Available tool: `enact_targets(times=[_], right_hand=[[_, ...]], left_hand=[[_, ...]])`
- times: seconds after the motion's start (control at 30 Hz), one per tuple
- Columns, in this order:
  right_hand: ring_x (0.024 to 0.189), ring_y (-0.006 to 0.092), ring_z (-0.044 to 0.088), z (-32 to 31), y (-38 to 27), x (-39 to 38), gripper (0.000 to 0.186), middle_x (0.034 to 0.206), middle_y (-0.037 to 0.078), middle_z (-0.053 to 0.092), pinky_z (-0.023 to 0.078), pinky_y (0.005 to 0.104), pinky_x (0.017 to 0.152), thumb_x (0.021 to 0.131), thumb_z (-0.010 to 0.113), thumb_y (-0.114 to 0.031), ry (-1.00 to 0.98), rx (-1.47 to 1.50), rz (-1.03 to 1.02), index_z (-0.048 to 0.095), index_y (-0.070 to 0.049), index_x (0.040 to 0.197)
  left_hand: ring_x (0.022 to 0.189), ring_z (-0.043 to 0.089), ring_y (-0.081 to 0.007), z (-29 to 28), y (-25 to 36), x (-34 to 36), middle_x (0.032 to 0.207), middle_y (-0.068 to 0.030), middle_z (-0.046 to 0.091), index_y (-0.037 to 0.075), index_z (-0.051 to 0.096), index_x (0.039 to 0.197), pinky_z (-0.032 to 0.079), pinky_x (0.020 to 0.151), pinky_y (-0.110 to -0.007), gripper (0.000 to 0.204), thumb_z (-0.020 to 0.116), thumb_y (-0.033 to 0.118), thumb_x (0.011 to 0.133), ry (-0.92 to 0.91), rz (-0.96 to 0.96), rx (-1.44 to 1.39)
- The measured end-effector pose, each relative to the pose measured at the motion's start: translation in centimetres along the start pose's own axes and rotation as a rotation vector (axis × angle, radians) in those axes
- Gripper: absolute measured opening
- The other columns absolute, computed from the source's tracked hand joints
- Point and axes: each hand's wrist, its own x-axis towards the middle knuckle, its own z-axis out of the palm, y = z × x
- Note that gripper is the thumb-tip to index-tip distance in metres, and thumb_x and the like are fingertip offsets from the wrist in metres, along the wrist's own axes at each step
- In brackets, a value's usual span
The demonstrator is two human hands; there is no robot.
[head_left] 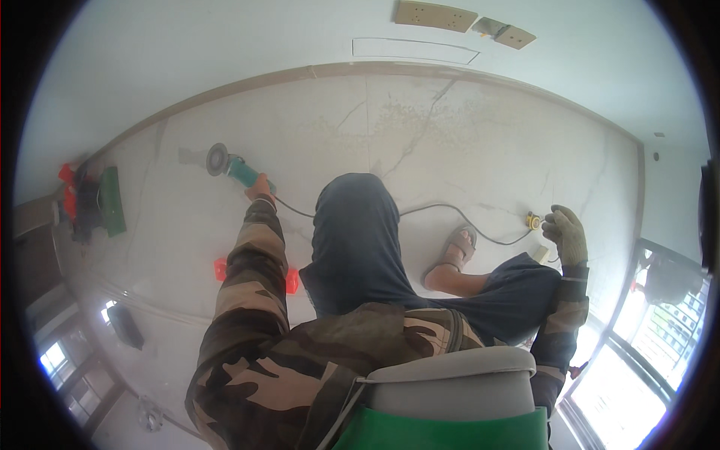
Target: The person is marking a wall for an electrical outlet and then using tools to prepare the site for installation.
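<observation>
A teal angle grinder (241, 172) with a grey round disc rests at the left on the pale floor. My left hand (260, 188) is closed round the rear of its body. From its tail a dark cord (294, 208) runs behind my raised knee and on to the right. My right hand (566, 234), in a light knitted glove, is held over the floor, fingers loosely bent and apart, with nothing visible in them. Just left of it lies a small yellow round thing (533, 220) whose kind I cannot make out. A pale block (541, 254) sits below that.
My sandalled foot (454, 251) stands on the floor near the cord. Red objects (292, 281) show beside my left forearm. Red and green things (111, 201) are by the left wall. Ahead runs a wall with a brown skirting (315, 73) and socket plates (435, 16). Windows (630, 375) stand at the right.
</observation>
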Motion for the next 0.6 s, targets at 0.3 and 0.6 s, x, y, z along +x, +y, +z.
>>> enact_targets(times=[0.3,0.6], right_hand=[[0.078,0.0139,0.059,-0.6,2.3,-1.6,0.042,0.096,0.008,0.058,0.049,0.0254,0.066,0.093,0.057,-0.022,-0.056,-0.061,0.065,0.05,0.004,0.125],[0.077,0.0148,0.06,0.6,2.0,-2.9,0.041,0.095,0.009,0.06,0.052,0.0271,0.068,0.093,0.056,-0.023,0.062,-0.155,0.032,0.052,0.004,0.124]], left_hand=[[0.089,0.063,-0.0309,-1.0,-3.4,0.5,0.102,-0.0197,0.059,-0.006,0.043,0.117,0.049,0.081,-0.042,0.06,0.067,0.024,0.071,0.12,0.128,0.072],[0.116,0.051,-0.0375,-1.6,-2.9,1.3,0.123,-0.023,0.052,-0.005,0.039,0.131,0.042,0.098,-0.048,0.086,0.063,0.052,0.071,0.137,0.073,0.666]])
